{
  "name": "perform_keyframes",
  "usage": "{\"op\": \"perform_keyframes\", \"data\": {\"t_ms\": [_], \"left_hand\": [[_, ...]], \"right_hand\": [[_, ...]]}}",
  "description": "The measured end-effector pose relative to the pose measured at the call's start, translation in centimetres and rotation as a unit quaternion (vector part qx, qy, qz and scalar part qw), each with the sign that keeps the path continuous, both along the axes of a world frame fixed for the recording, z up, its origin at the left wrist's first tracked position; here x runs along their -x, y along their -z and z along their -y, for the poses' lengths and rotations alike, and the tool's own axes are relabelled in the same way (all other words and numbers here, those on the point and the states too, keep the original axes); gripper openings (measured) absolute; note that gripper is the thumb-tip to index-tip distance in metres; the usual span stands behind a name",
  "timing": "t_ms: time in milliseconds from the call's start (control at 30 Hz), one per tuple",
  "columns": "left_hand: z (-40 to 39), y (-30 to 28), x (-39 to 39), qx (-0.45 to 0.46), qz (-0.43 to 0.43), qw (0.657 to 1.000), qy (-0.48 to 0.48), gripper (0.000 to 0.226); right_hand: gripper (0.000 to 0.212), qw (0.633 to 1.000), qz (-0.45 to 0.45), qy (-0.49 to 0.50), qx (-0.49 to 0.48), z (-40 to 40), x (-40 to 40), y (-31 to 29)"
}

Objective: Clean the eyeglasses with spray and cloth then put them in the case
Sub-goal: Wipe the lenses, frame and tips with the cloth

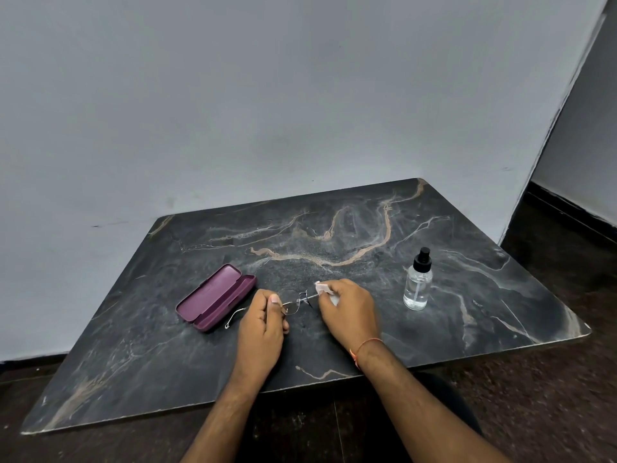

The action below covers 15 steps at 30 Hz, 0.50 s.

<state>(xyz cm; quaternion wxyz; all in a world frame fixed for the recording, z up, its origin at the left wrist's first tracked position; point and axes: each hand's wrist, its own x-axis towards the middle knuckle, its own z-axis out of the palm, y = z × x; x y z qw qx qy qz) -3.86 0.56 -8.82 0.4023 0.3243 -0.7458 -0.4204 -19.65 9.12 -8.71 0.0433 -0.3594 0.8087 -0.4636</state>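
Thin-rimmed eyeglasses [291,304] hang just above the dark marble table [334,235], held between both hands. My left hand [262,324] pinches the left lens side, and one temple arm sticks out to the left past it. My right hand [347,312] grips a small white cloth [323,289] pressed around the right lens, which is hidden by cloth and fingers. A purple glasses case [215,297] lies open to the left of my left hand. The clear spray bottle [418,282] with a black cap stands upright to the right.
The table stands against a grey wall [267,111]. Dark floor [567,269] shows to the right and in front, past the table's near edge. An orange thread is tied around my right wrist.
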Motion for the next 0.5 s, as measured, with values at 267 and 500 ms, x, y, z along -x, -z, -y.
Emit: {"op": "perform_keyframes", "data": {"t_ms": [267,500], "left_hand": [[0.25,0.12,0.07,0.002,-0.004,1.000,-0.003,0.039],[0.16,0.03,0.14,0.010,-0.011,1.000,-0.005,0.039]], "right_hand": [[0.020,0.997,0.004,-0.064,0.045,-0.03,-0.19,0.34],[0.022,0.999,0.003,0.022,-0.046,0.08,-0.13,-0.20]]}}
